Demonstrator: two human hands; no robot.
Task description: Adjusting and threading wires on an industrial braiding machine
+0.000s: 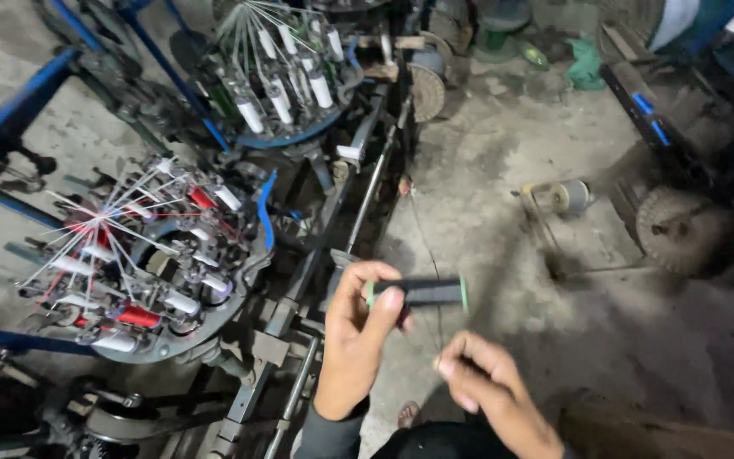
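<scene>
Hands apart: left hand point(357, 327) clamps a dark-thread bobbin point(418, 292) lying crosswise, right hand point(488, 387) pinched just below it.

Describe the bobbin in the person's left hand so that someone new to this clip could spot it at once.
Start at the braiding machine on the left, then move right to the left hand raised over the concrete floor. Its fingers pinch a dark-wound bobbin held sideways. Green end caps set it apart from the machine's white and red bobbins.

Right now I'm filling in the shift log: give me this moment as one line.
left hand: holds black-wound bobbin with green ends | right hand: below bobbin, pinched, contents unclear | round braiding machine with white and red spools: at left
</scene>
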